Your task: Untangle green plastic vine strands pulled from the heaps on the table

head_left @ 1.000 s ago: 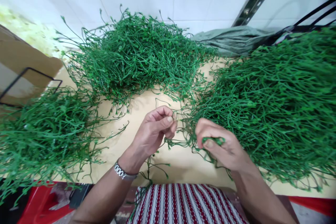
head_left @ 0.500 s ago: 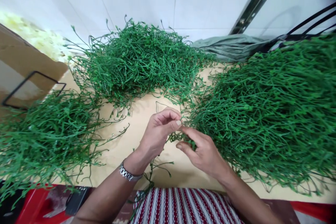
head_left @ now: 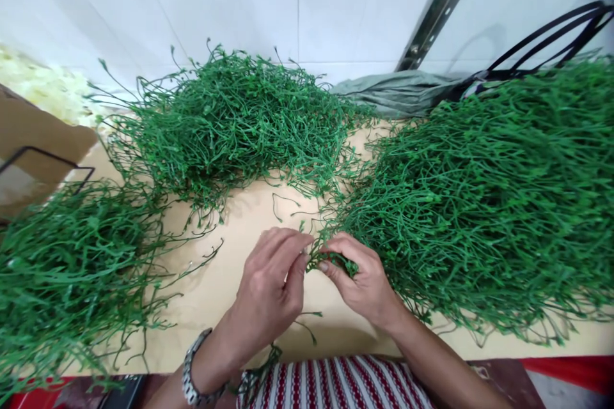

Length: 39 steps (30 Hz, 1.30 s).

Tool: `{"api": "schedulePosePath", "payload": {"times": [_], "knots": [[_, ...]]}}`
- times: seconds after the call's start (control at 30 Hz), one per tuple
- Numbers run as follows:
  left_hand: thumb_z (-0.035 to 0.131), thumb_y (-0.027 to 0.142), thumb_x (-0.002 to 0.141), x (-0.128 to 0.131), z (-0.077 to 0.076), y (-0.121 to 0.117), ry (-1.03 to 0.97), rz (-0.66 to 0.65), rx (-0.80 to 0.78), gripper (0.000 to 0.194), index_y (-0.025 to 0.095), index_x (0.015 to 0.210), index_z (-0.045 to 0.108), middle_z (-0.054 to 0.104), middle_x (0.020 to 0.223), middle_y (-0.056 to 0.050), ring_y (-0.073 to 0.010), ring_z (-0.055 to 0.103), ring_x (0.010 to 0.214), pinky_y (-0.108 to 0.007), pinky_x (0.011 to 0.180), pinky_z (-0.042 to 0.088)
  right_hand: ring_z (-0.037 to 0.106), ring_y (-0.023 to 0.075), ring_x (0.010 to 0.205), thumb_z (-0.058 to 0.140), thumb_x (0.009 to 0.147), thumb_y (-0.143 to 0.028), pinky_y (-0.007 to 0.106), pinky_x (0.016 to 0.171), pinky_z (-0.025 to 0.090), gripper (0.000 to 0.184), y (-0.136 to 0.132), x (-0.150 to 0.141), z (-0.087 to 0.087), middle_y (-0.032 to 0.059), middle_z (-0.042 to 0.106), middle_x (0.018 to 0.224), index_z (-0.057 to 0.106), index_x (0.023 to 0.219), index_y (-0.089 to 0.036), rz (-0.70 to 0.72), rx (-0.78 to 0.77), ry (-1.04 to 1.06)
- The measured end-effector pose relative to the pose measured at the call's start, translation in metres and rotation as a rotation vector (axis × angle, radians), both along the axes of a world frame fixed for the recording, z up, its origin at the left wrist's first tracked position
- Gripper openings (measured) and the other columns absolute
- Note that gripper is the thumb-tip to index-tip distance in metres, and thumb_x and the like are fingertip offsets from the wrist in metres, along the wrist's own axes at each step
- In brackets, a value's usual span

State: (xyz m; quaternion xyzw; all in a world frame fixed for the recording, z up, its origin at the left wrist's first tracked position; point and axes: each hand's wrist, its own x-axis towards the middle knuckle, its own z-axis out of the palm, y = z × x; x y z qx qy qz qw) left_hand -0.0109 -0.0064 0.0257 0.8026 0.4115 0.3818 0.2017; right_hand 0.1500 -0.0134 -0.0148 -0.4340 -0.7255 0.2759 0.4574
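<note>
My left hand (head_left: 271,284), with a metal watch on its wrist, is closed in a pinch at the middle of the table, at the ends of some thin green stems (head_left: 313,257). Facing it, my right hand (head_left: 364,278) curls its thumb and fingers around a small bunch of these artificial-looking stems. The two sets of fingertips are close together, with bits of green between them. More stems (head_left: 273,358) hang below my left forearm, over the table's near edge. A large pile of green stems (head_left: 480,204) lies just beside my right hand.
Another stem pile (head_left: 230,121) is at the back, and a third pile (head_left: 71,268) at the left. A cardboard box (head_left: 43,140) with a black wire frame (head_left: 48,156) stands far left. Grey-green cloth (head_left: 393,92) lies by the wall. A few loose stems (head_left: 283,204) are on the table (head_left: 230,255).
My left hand has turned over, back upward, and moved down and left, its fingers closing together. The right hand has closed more around its stems. The whole view has shifted slightly.
</note>
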Motion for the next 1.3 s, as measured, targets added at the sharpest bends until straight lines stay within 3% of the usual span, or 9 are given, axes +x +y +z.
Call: {"api": "schedulePosePath", "payload": {"times": [0.07, 0.2, 0.3, 0.47, 0.57, 0.7, 0.83, 1.03, 1.3], "knots": [[0.046, 0.002, 0.08, 0.002, 0.0, -0.002, 0.002, -0.017, -0.138, 0.023, 0.015, 0.096, 0.056, 0.06, 0.086, -0.005, -0.0148, 0.052, 0.08, -0.027, 0.072, 0.041, 0.053, 0.0138, 0.069, 0.056, 0.083, -0.018, 0.025, 0.061, 0.042, 0.003, 0.0, -0.001, 0.0, 0.002, 0.055, 0.074, 0.053, 0.084, -0.018, 0.001, 0.018, 0.011], [0.048, 0.007, 0.078, 0.003, -0.002, 0.004, -0.133, -0.051, -0.497, 0.011, 0.015, 0.074, 0.054, 0.054, 0.069, 0.0, -0.0114, 0.05, 0.067, -0.022, 0.063, 0.041, 0.05, 0.0127, 0.065, 0.054, 0.083, -0.017, 0.024, 0.057, 0.04, 0.003, -0.001, -0.001, 0.0, 0.0008, 0.052, 0.072, 0.053, 0.085, -0.019, 0.042, 0.014, -0.012], [0.046, 0.009, 0.078, 0.002, -0.006, 0.007, -0.194, -0.075, -0.612, 0.011, 0.016, 0.069, 0.049, 0.05, 0.065, 0.002, -0.0108, 0.047, 0.065, -0.022, 0.061, 0.039, 0.05, 0.0136, 0.069, 0.052, 0.082, -0.012, 0.025, 0.06, 0.041, 0.007, 0.0, -0.001, -0.002, 0.0022, 0.052, 0.075, 0.052, 0.084, -0.019, 0.072, 0.025, -0.043], [0.04, 0.01, 0.081, 0.002, -0.007, 0.007, 0.013, -0.041, -0.482, 0.012, 0.016, 0.073, 0.047, 0.047, 0.066, 0.002, -0.0117, 0.044, 0.064, -0.024, 0.061, 0.036, 0.047, 0.0172, 0.076, 0.043, 0.072, 0.0, 0.028, 0.065, 0.042, 0.022, 0.002, 0.004, -0.004, 0.005, 0.05, 0.078, 0.05, 0.085, -0.017, 0.088, 0.105, -0.246], [0.04, 0.011, 0.081, 0.001, -0.005, 0.009, 0.125, -0.087, -0.437, 0.013, 0.016, 0.074, 0.05, 0.05, 0.069, 0.0, -0.0134, 0.045, 0.068, -0.026, 0.064, 0.035, 0.049, 0.0181, 0.079, 0.042, 0.072, -0.001, 0.029, 0.068, 0.043, 0.024, 0.002, 0.006, -0.002, 0.0065, 0.052, 0.082, 0.049, 0.089, -0.016, 0.102, 0.102, -0.301], [0.043, 0.015, 0.082, -0.001, -0.008, 0.011, 0.015, -0.112, -0.502, 0.011, 0.016, 0.075, 0.052, 0.05, 0.066, 0.001, -0.0116, 0.046, 0.063, -0.024, 0.06, 0.036, 0.054, 0.0151, 0.074, 0.045, 0.08, -0.008, 0.026, 0.066, 0.045, 0.017, 0.001, 0.003, 0.003, 0.0041, 0.057, 0.081, 0.048, 0.093, -0.018, 0.09, -0.026, -0.205], [0.045, 0.011, 0.081, 0.001, -0.015, 0.008, -0.116, -0.093, -0.442, 0.012, 0.017, 0.076, 0.054, 0.057, 0.071, 0.001, -0.0111, 0.052, 0.068, -0.023, 0.065, 0.04, 0.058, 0.0169, 0.087, 0.047, 0.081, -0.009, 0.029, 0.076, 0.048, 0.028, 0.0, -0.002, 0.003, 0.0076, 0.06, 0.095, 0.046, 0.108, -0.016, 0.089, -0.075, -0.162], [0.044, 0.004, 0.076, 0.005, -0.017, 0.006, 0.132, -0.003, -0.193, 0.016, 0.015, 0.071, 0.054, 0.062, 0.069, -0.001, -0.0143, 0.053, 0.066, -0.03, 0.069, 0.036, 0.058, 0.018, 0.089, 0.043, 0.077, -0.003, 0.032, 0.08, 0.048, 0.039, -0.004, -0.003, -0.003, 0.0067, 0.061, 0.096, 0.047, 0.113, -0.018, 0.054, 0.026, -0.225], [0.039, 0.008, 0.081, 0.001, -0.012, 0.01, 0.433, -0.103, -0.074, 0.021, 0.015, 0.063, 0.049, 0.051, 0.056, 0.0, -0.0136, 0.044, 0.056, -0.03, 0.062, 0.031, 0.052, 0.0185, 0.073, 0.045, 0.077, -0.009, 0.032, 0.068, 0.043, 0.013, 0.0, 0.004, 0.009, 0.0061, 0.057, 0.078, 0.054, 0.084, -0.015, 0.098, 0.075, -0.57]]}}
